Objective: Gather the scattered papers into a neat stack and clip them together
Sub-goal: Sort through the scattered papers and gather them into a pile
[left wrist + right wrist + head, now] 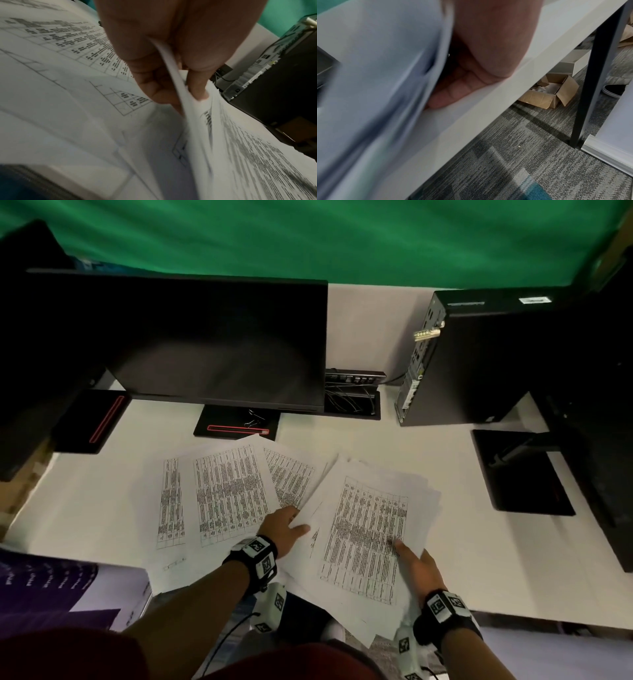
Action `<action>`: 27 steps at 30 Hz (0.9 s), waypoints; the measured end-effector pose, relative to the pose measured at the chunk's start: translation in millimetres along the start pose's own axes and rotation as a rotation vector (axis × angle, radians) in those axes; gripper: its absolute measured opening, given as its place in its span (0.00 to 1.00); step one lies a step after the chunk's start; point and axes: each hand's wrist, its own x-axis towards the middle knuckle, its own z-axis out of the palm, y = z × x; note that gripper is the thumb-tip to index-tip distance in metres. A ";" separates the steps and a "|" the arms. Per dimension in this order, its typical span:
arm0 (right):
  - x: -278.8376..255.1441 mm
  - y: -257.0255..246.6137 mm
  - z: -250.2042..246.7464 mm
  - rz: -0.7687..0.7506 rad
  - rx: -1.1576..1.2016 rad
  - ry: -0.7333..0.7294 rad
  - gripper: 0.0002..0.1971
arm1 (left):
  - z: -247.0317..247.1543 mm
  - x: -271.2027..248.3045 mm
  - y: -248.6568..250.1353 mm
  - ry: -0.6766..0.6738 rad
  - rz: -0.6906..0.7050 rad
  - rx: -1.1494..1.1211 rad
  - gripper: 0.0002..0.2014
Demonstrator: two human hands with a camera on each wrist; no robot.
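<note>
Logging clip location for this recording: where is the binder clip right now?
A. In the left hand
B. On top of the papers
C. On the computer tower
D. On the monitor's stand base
D: the binder clip lies on the stand base under the monitor, beyond the papers; both hands hold only sheets.

Head view looks down on desk [479, 559], wrist views close — both share papers [366, 535].
</note>
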 end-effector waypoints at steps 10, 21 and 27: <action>-1.6 1.5 0.7 -0.070 -0.092 0.005 0.30 | 1.0 -6.3 6.1 -0.086 0.106 0.135 0.13; 0.3 2.0 1.0 -0.062 -0.130 0.020 0.29 | -85.7 -8.1 -104.3 0.380 -0.799 0.105 0.56; 0.2 1.7 1.1 -0.072 -0.164 0.039 0.29 | -99.3 -13.6 -135.7 0.286 -0.885 0.146 0.70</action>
